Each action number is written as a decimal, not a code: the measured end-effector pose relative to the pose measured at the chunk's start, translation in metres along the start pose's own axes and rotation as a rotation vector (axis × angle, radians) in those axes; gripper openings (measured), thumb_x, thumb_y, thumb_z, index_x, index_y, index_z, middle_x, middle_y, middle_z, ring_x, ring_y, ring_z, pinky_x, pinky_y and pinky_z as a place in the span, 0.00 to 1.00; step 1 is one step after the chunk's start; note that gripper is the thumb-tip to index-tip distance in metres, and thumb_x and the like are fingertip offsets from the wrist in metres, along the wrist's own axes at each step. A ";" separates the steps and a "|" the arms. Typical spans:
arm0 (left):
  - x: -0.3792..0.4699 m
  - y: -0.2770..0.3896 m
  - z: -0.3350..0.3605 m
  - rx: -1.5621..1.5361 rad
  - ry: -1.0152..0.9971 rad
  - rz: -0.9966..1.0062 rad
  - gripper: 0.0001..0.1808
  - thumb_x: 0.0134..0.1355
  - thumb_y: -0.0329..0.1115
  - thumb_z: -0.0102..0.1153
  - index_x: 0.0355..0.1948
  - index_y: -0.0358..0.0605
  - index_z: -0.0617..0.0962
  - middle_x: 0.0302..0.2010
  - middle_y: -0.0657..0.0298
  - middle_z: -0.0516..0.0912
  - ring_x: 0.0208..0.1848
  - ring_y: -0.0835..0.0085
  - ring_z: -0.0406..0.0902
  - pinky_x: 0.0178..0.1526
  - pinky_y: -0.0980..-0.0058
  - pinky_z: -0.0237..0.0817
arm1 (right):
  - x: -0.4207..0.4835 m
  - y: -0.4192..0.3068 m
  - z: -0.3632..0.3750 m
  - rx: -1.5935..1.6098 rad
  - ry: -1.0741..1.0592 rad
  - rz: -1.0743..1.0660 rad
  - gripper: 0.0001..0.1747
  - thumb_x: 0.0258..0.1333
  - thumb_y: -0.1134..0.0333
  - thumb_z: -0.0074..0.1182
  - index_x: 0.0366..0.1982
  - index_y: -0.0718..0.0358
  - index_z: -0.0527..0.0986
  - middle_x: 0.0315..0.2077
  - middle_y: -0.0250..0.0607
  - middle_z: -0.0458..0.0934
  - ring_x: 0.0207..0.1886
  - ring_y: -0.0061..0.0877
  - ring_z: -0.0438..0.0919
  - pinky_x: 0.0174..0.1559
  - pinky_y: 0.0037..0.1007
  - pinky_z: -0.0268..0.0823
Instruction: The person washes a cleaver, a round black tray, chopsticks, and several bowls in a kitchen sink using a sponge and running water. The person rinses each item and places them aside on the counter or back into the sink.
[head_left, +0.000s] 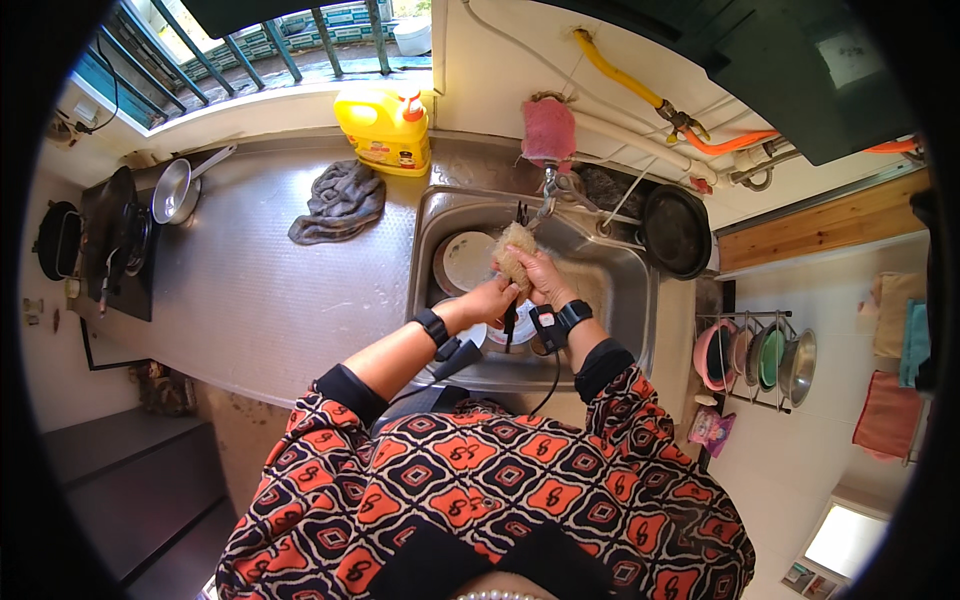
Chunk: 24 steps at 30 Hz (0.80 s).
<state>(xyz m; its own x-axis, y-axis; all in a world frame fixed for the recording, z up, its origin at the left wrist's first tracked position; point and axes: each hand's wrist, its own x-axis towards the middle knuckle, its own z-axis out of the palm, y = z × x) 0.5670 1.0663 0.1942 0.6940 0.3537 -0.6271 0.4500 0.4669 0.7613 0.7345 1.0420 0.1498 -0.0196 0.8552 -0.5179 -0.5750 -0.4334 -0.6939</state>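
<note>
Over the stainless steel sink (626, 322), my right hand (541, 271) grips a tan loofah scrubber (513, 244). It is wrapped around dark, slender utensils (510, 324) that look like chopsticks. My left hand (491, 300) holds these utensils just below the scrubber; their ends stick out above and below my hands. A white bowl (469, 259) lies in the sink's far left part. Below my hands sit a patterned white bowl (525, 330) and another white dish (471, 334), both partly covered by my hands and wrist gear. The metal faucet (549, 196) stands just beyond the scrubber.
A crumpled grey cloth (341, 201) and a yellow jug (384, 131) are on the steel counter (277, 300) at left. Further left, a saucepan (176, 193) stands near the stove (120, 262). A black pan (676, 231) leans behind the sink's right corner. Bowls hang in a wall rack (750, 315).
</note>
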 end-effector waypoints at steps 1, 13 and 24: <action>0.005 0.002 -0.012 0.127 -0.027 -0.011 0.21 0.71 0.48 0.45 0.42 0.37 0.78 0.33 0.59 0.82 0.32 0.69 0.81 0.35 0.72 0.72 | -0.002 -0.006 0.000 -0.079 0.071 -0.021 0.13 0.64 0.62 0.57 0.44 0.62 0.75 0.35 0.41 0.83 0.35 0.31 0.83 0.38 0.34 0.78; 0.070 0.018 -0.043 -0.620 -0.250 0.266 0.17 0.73 0.41 0.44 0.50 0.36 0.75 0.50 0.55 0.82 0.51 0.64 0.79 0.57 0.65 0.68 | -0.043 -0.030 0.008 -0.141 -0.124 0.129 0.17 0.62 0.65 0.58 0.49 0.65 0.72 0.37 0.40 0.81 0.35 0.28 0.83 0.38 0.31 0.78; 0.107 0.034 -0.013 -0.683 -0.038 0.200 0.13 0.74 0.35 0.41 0.39 0.37 0.74 0.41 0.49 0.83 0.47 0.55 0.82 0.49 0.58 0.76 | -0.079 -0.023 -0.015 -0.194 -0.027 0.202 0.17 0.63 0.61 0.58 0.48 0.63 0.73 0.34 0.38 0.82 0.34 0.25 0.83 0.36 0.29 0.77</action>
<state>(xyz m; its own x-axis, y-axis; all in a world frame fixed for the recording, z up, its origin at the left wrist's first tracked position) 0.6499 1.1307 0.1510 0.7510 0.4632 -0.4705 -0.1326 0.8039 0.5799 0.7615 0.9799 0.1988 -0.1415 0.7524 -0.6434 -0.3898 -0.6398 -0.6624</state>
